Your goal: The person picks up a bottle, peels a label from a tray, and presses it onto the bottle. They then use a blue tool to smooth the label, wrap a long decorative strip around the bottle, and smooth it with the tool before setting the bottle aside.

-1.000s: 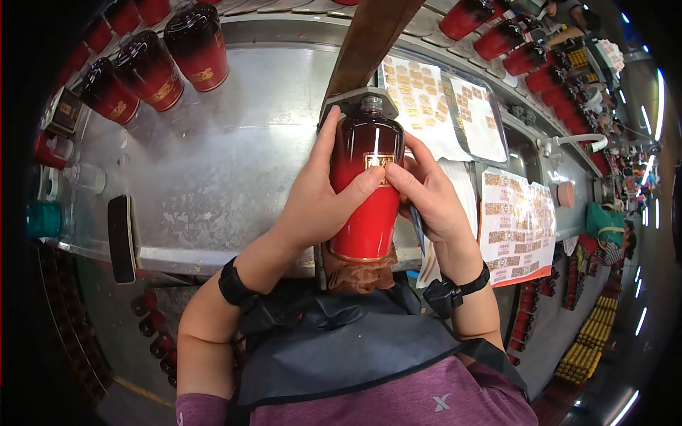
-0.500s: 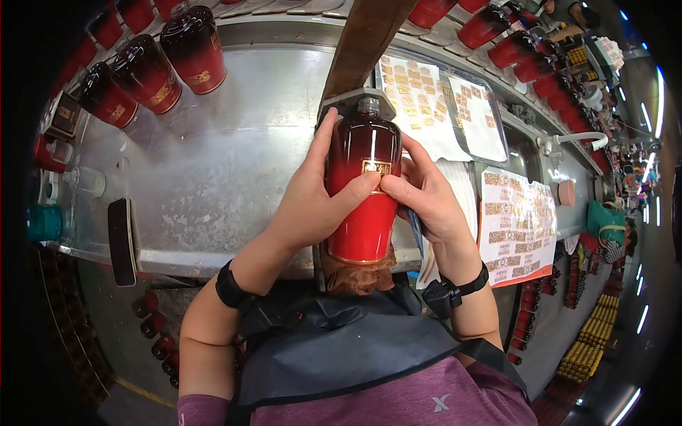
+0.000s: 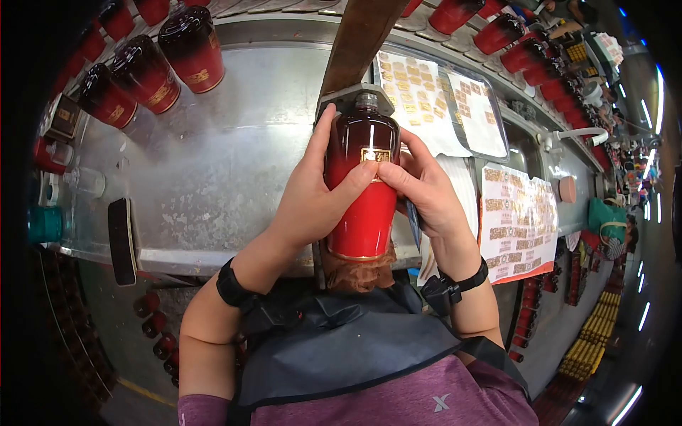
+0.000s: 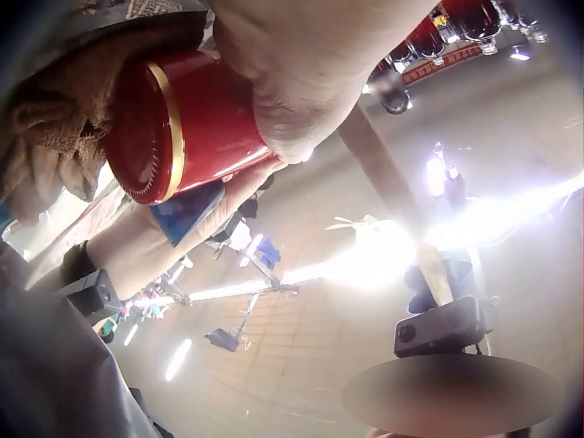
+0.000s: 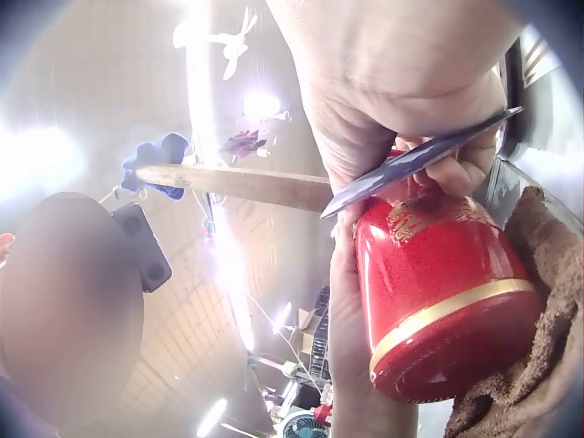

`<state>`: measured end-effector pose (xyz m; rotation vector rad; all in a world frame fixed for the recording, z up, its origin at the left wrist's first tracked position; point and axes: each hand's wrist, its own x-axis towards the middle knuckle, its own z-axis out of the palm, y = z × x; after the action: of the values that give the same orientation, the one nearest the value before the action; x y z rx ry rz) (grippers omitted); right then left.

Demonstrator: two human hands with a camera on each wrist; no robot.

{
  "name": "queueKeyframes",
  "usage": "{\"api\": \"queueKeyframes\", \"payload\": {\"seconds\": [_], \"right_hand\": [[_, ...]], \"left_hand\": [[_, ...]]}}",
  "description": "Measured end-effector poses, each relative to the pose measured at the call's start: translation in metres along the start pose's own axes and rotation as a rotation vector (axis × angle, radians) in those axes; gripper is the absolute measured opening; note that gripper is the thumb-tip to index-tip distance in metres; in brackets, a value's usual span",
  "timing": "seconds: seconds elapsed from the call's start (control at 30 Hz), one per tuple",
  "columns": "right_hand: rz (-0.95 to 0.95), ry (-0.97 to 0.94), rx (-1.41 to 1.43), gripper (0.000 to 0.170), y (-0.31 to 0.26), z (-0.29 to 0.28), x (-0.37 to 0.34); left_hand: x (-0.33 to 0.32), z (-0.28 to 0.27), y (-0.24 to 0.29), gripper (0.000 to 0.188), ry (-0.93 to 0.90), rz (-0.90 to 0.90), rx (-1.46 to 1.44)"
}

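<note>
Bottle (image 3: 361, 220) of glossy red, turning almost black at the shoulder, with a short clear neck, lies before the person at the near edge of the grey metal bench (image 3: 213, 156). Its neck points away from the person, toward the brown wooden bar (image 3: 361, 42), and its base faces the body, beside a crumpled brown cloth (image 3: 359, 275). So the long axis runs roughly straight outward; how much it is tilted, I cannot tell. The surface shines strongly, with a thin gold band (image 5: 456, 318) around the base and a gold-framed label (image 3: 369, 154) facing up. The left hand (image 3: 309, 188) and the right hand (image 3: 430, 188) grip the bottle from both sides, the thumbs almost meeting over the label's lower part. By the right fingers I also see a flat, pointed, dark blue strip (image 5: 420, 160). Compared with one second ago, bottle and grip remain nearly the same; only the thumbs look slightly lower on the label.
</note>
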<state>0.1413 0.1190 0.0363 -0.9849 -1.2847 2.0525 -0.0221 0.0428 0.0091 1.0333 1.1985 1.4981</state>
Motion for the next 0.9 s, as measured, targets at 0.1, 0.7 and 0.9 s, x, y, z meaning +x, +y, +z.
{"api": "queueKeyframes", "payload": {"seconds": [0.1, 0.7, 0.9], "right_hand": [[-0.003, -0.005, -0.022, 0.076, -0.001, -0.002, -0.001], [0.125, -0.021, 0.086, 0.073, -0.003, -0.008, 0.002], [0.082, -0.017, -0.008, 0.074, -0.011, 0.002, 0.002]], "left_hand": [[-0.001, 0.0, 0.003, 0.085, -0.017, -0.021, -0.016], [0.007, -0.024, 0.014, 0.057, -0.053, -0.25, -0.33], [0.009, -0.015, 0.01, 0.086, -0.059, -0.049, 0.137]]}}
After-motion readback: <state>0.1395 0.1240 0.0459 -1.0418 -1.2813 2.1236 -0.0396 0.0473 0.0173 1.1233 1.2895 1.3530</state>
